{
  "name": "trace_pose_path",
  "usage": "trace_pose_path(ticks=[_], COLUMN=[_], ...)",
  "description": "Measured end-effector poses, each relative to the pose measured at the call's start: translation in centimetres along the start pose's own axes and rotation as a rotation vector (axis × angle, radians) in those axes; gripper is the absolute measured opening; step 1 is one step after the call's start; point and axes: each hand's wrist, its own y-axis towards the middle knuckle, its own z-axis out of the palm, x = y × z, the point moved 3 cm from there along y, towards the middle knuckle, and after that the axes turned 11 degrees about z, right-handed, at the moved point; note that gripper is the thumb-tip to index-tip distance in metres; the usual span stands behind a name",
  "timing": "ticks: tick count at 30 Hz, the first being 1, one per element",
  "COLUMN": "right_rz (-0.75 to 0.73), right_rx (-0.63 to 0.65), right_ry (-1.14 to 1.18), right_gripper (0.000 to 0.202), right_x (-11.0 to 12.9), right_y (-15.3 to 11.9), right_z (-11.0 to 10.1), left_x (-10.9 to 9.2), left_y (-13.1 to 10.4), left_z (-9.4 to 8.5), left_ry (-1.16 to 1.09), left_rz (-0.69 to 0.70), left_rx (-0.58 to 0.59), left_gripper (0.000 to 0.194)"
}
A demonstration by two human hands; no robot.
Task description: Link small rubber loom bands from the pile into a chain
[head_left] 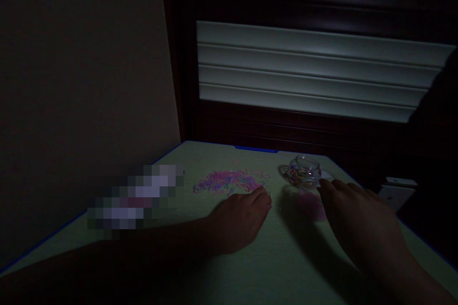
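Observation:
A loose pile of small pink and purple loops [229, 181], looking like rubber bands, lies spread on the pale table. My left hand [246, 219] is at the pile's near right edge, fingers curled together; whatever they pinch is hidden. A clear round jar [304, 169] holding multicoloured loops stands at the right. In front of it is a pinkish mass [310, 205] with a faint clear rim above, perhaps a second container; darkness blurs it. My right hand [361, 224] bends over its right side with fingers pressed together, and I cannot tell what they grip.
The table [250, 271] has a blue edge. A blurred-out pale object [139, 195] lies on its left side. A white box [397, 195] is beyond the right edge. A wall [89, 57] rises on the left, and a dark slatted panel [304, 71] stands behind.

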Motion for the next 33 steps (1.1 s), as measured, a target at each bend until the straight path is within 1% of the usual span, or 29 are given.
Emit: trace_pose_path(ticks=[4, 7, 12, 18, 20, 23, 25, 27, 33], right_rz=[-0.034, -0.072, -0.161, -0.199, -0.204, -0.251, -0.293, -0.318, -0.348], right_rx=[-0.013, -0.029, 0.015, -0.039, 0.008, 0.159, 0.237, 0.267, 0.264], right_ry=[0.056, 0.109, 0.253, 0.365, 0.435, 0.565, 0.627, 0.653, 0.659], right_gripper=[0.020, 0.015, 0.016, 0.017, 0.017, 0.019, 0.020, 0.019, 0.017], right_x=[0.2, 0.6, 1.5, 1.9, 2.1, 2.7, 3.2, 3.4, 3.4], right_y=[-0.1, -0.1, -0.2, -0.5, -0.6, -0.8, -0.9, -1.0, -1.2], right_z=[-0.3, -0.4, 0.1, -0.1, -0.2, -0.1, -0.1, 0.0, 0.1], left_x=[-0.1, 0.0, 0.0, 0.0, 0.0, 0.0, -0.1, -0.1, -0.1], left_y=[0.0, 0.0, 0.0, 0.1, 0.1, 0.1, 0.1, 0.1, 0.1], left_z=[-0.1, 0.0, 0.1, 0.0, 0.0, -0.1, -0.2, -0.2, -0.1], left_ry=[0.002, -0.004, 0.000, -0.012, -0.010, -0.010, -0.002, 0.003, -0.004], left_rz=[0.001, -0.006, -0.005, 0.002, 0.002, 0.003, 0.010, 0.016, 0.003], left_rx=[0.006, 0.004, 0.002, -0.002, 0.000, 0.009, 0.012, 0.010, 0.011], left_gripper=[0.021, 0.021, 0.022, 0.022, 0.022, 0.022, 0.021, 0.020, 0.021])
